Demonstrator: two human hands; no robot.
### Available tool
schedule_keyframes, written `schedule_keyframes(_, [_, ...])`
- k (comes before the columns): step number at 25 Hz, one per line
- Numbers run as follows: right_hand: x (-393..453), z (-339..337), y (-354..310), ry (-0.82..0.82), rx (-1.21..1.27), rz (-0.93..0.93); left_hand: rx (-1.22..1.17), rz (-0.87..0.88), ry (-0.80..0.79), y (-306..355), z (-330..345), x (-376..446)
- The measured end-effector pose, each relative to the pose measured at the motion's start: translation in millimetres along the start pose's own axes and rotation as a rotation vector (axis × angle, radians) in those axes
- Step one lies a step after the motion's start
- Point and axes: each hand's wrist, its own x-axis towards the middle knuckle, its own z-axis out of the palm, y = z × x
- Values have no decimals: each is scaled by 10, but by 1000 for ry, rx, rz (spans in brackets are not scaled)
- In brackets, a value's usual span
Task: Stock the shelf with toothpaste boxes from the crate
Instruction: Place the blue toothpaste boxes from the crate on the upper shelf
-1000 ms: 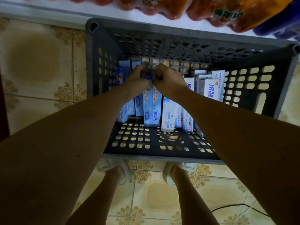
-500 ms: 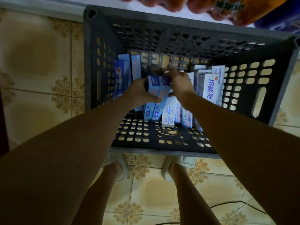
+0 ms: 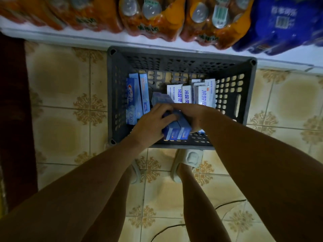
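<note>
Boxes [image 3: 176, 130] now raised, both hands.

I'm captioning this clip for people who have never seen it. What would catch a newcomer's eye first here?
First, the two hands, left hand and right hand, clasping a bundle of blue toothpaste boxes at the near side of the grey crate on the tiled floor. Next, the white boxes standing at the crate's far right, and the bright orange bottle packs on the shelf above.
</note>
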Motion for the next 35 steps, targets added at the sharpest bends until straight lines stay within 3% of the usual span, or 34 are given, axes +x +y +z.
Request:
schedule_keyframes(5, [-145,38,121,-11,28,-267,75,61,-116,55,-324,5])
schedule_keyframes(8, [-404,-9,97,51,-91,-380,90,127,-120,174,-578,-80])
schedule_keyframes(10, [-724,-38,50,117,-141,-455,-70,-145,12,316,-815,-70])
schedule_keyframes(12, [-1183,31,2,131,-211,-519,-456,-674,65,507,-1157,45])
schedule_keyframes(14, [-1771,213,-49,124,-314,-590,-866,-1079,-59,832,-1675,233])
schedule_keyframes(15, [-2065,327,-68,128,-366,-623,-1023,-1144,-127,1031,-1934,331])
schedule_keyframes(17, [-2661,601,-87,90,-449,-669,-1219,-1086,-110,1491,-2418,528])
schedule_keyframes(19, [-3202,853,-48,29,-453,-676,-1240,-997,22,1953,-2834,639])
schedule_keyframes(24, [-4433,1098,91,-104,-198,-678,-1423,-992,230,2734,-3705,615])
schedule_keyframes(26, [-4835,1154,102,-131,-181,-686,-1485,-906,252,2977,-4016,604])
schedule_keyframes(35, [-5926,1643,176,-223,-273,-836,-1456,-695,397,3958,-4894,625])
